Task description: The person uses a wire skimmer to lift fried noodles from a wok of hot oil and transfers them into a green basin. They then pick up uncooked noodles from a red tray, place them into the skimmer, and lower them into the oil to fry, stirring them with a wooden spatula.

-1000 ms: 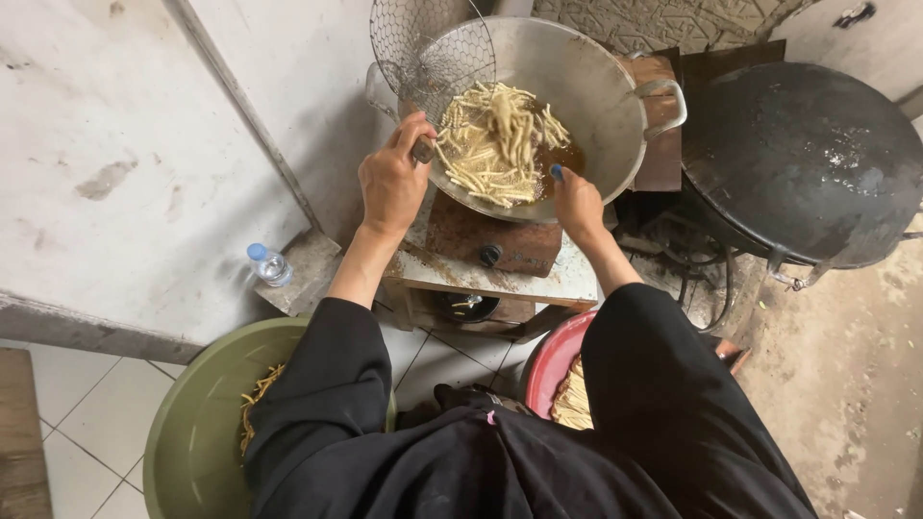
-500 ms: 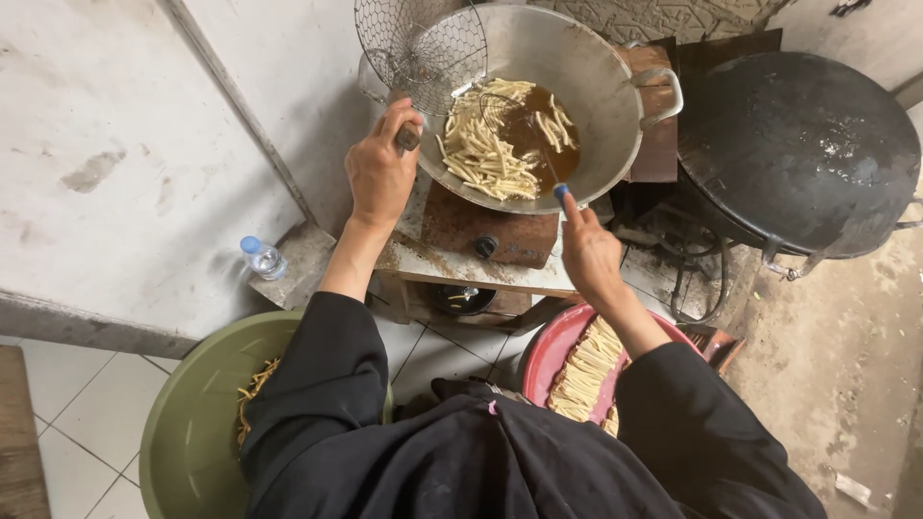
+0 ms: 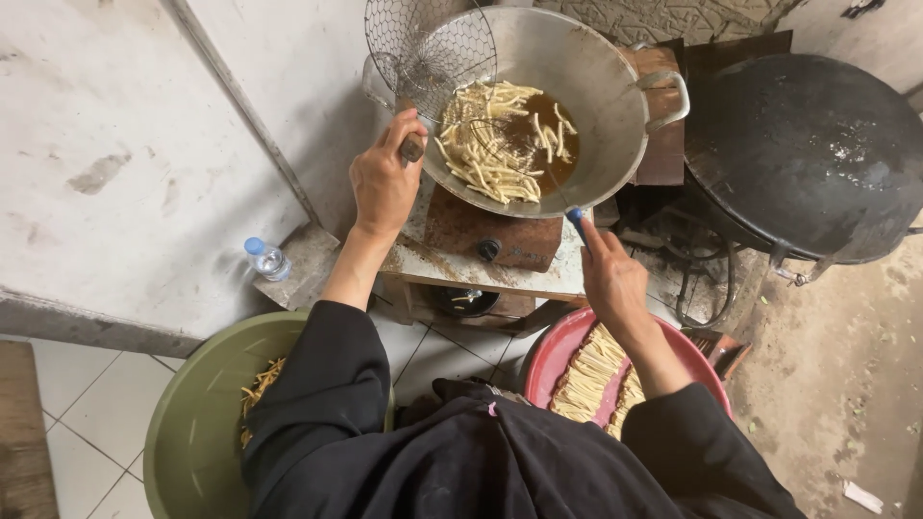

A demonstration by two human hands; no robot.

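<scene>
Since half a second ago the right hand [image 3: 613, 279] has drawn back from the wok's near rim toward the red basin [image 3: 558, 346], open, forefinger extended, holding nothing. Pale dough strips [image 3: 486, 144] float in brown oil on the left side of the metal wok [image 3: 596, 77], which sits on a rusty stove [image 3: 500, 235]. The left hand [image 3: 385, 183] clenches the wooden handle of a wire skimmer [image 3: 428, 48] propped at the wok's far-left rim. A green basin [image 3: 197, 423] lies below; a water bottle [image 3: 266, 259] stands by the wall.

Wire skimmer [image 3: 433, 48] tilted against wok [image 3: 615, 96] rim.
</scene>
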